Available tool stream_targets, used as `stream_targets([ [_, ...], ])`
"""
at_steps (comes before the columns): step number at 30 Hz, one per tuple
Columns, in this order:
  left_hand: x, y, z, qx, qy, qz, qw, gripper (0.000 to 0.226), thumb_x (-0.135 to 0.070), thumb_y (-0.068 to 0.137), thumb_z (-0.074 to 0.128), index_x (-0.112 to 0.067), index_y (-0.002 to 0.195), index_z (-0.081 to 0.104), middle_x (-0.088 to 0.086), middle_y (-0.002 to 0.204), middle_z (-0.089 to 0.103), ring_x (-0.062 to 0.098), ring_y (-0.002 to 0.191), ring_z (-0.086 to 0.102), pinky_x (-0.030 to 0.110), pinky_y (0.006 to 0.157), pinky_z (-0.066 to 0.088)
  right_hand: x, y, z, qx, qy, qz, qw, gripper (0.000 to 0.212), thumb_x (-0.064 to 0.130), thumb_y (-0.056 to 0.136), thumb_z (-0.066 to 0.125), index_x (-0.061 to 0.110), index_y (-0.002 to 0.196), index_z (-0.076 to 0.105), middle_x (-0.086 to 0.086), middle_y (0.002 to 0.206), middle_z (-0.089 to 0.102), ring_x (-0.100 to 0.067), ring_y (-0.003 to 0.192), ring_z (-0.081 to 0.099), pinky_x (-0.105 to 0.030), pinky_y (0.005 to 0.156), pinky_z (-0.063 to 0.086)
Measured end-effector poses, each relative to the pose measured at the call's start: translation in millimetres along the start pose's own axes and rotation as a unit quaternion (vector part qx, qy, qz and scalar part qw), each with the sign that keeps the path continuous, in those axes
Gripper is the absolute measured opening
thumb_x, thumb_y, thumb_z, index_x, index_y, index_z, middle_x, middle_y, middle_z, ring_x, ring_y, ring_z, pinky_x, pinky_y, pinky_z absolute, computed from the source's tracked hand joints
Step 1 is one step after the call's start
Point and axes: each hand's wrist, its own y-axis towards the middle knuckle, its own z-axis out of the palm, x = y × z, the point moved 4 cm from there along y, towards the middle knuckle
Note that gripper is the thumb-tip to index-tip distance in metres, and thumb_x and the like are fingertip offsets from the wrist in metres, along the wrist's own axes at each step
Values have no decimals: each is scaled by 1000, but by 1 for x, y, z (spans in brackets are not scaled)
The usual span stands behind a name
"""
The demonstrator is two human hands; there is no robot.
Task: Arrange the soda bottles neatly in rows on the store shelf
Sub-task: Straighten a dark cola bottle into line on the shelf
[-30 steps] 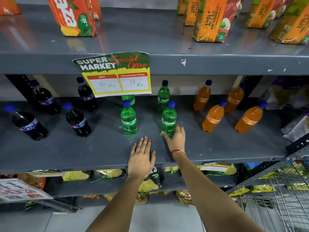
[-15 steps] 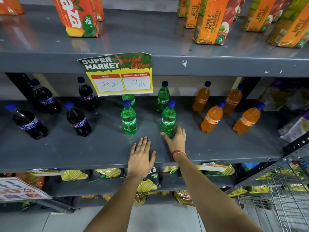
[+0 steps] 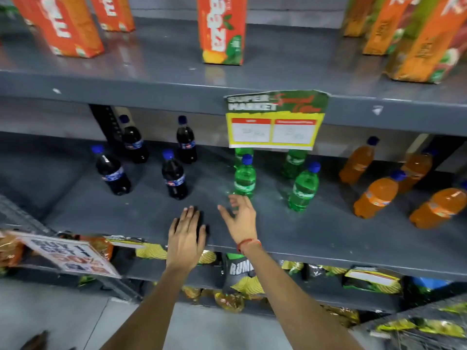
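On the grey middle shelf (image 3: 316, 231) stand several dark cola bottles (image 3: 174, 176) at the left, several green soda bottles in the middle and several orange soda bottles (image 3: 375, 195) at the right, all with blue caps. My left hand (image 3: 185, 236) lies flat on the shelf's front part, fingers apart. My right hand (image 3: 240, 218) hovers open just in front of the left front green bottle (image 3: 244, 179), fingertips near its base, holding nothing. The right front green bottle (image 3: 303, 188) stands free, tilted in this view.
A yellow and green price sign (image 3: 274, 120) hangs from the upper shelf edge and hides the rear green bottles' tops. Orange juice cartons (image 3: 222, 31) stand on the top shelf. Snack bags (image 3: 240, 274) fill the lower shelf, with a promo sign (image 3: 68, 256) at the left.
My right hand has let go of the right front green bottle and moved left toward the other front green bottle. The view has swung left.
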Motion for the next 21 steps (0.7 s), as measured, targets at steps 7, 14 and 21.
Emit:
stream_targets([
  [7, 63, -12, -17, 34, 33, -46, 998, 59, -36, 91, 20, -1, 129, 48, 17, 138, 49, 31, 132, 39, 49, 108, 30, 22, 37, 103, 177, -14, 64, 982, 76, 27, 80, 71, -1, 138, 30, -25, 141, 38, -36, 132, 35, -46, 110, 32],
  [14, 69, -13, -24, 42, 28, -38, 998, 54, -32, 91, 25, 0, 125, 53, 18, 132, 55, 31, 125, 48, 50, 103, 36, 31, 51, 135, 181, 36, 78, 980, 71, 22, 77, 74, 4, 134, 37, -18, 135, 50, -31, 126, 45, -45, 106, 38],
  [21, 74, -12, -22, 53, 13, -38, 998, 53, -33, 92, 25, -2, 128, 49, 17, 134, 53, 30, 128, 45, 49, 106, 33, 37, 50, 135, 175, 21, 76, 981, 55, 21, 78, 73, 3, 120, 44, -20, 123, 57, -33, 115, 52, -42, 97, 45],
])
